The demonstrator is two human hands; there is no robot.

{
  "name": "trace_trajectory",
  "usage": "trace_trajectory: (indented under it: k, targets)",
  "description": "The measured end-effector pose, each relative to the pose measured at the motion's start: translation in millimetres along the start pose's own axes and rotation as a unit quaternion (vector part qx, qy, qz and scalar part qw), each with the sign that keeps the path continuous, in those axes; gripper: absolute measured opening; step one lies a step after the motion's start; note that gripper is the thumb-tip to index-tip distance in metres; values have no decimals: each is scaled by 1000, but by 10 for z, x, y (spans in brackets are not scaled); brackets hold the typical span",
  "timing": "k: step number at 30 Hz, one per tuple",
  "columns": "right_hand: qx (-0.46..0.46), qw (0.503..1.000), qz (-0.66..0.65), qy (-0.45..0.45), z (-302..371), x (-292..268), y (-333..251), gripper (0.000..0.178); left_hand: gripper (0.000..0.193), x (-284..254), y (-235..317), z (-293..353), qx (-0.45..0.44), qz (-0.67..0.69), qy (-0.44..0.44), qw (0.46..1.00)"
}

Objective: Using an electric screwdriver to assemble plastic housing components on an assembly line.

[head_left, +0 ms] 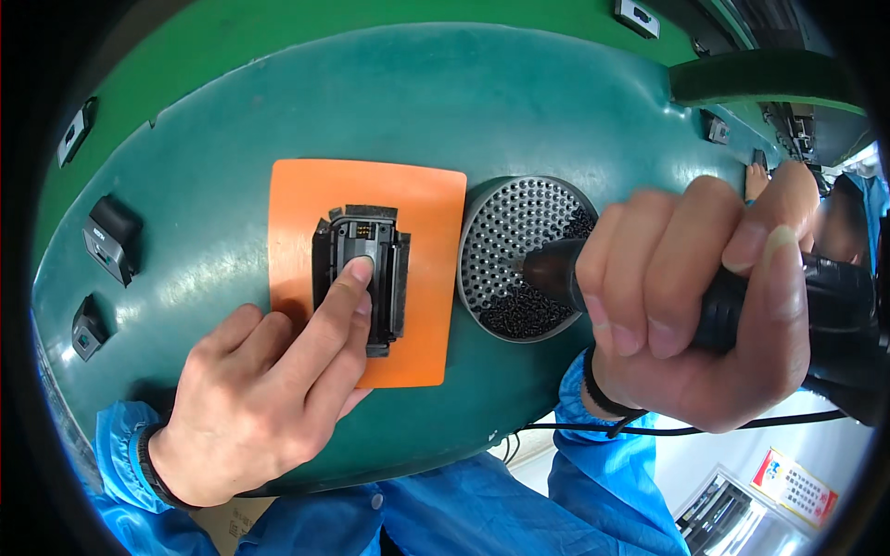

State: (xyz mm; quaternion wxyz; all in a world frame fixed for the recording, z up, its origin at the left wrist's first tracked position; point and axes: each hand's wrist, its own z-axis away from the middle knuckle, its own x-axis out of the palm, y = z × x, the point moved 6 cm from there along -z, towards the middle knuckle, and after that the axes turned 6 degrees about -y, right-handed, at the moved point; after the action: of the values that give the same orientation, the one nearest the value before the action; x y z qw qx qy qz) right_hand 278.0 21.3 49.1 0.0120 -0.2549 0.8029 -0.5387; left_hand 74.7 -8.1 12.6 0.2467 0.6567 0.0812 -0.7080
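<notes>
My left hand [269,389] presses a black plastic housing [378,250] against an orange mat [426,278]. The index fingertip lies on the housing's middle, and its other fingers are partly hidden. Small gold contacts show near the housing's far end. My right hand [695,296] is wrapped round a black electric screwdriver [556,269], held tilted with its tip pointing left. That tip is over a round screw tray [482,208] with a perforated plate; whether it touches a screw I cannot tell. Small black screws [519,313] are heaped along the tray's near and right sides.
The green tabletop [371,102] has a curved edge. Two dark device parts, one larger [109,239] and one smaller [88,329], stand at the left. More units lie beyond on a green surface [232,37]. A black cable [686,430] runs below my right hand. Another person's hand [756,181] shows far right.
</notes>
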Motion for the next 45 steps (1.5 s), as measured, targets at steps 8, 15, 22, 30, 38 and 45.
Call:
trace_trajectory:
  k: [8,15,22,30,38,45]
  targets:
    - [12,975,175,135,88,216,-37,16,53,-3,33,34,-4,-14,-8,1000]
    - [-46,988,103,101,-166,118,-281,23,29,42,47,52,-10,-57,21,998]
    - [-36,990,120,70,-431,495,-135,25,26,46,10,96,-2,-16,52,998]
    - [-44,989,110,85,-418,540,133,25,18,67,10,87,-10,-20,67,997]
    - [-36,987,128,95,-417,545,207,23,14,83,19,89,-15,-15,78,997]
    - [-20,990,119,70,-426,580,237,25,9,87,3,60,-17,-12,98,995]
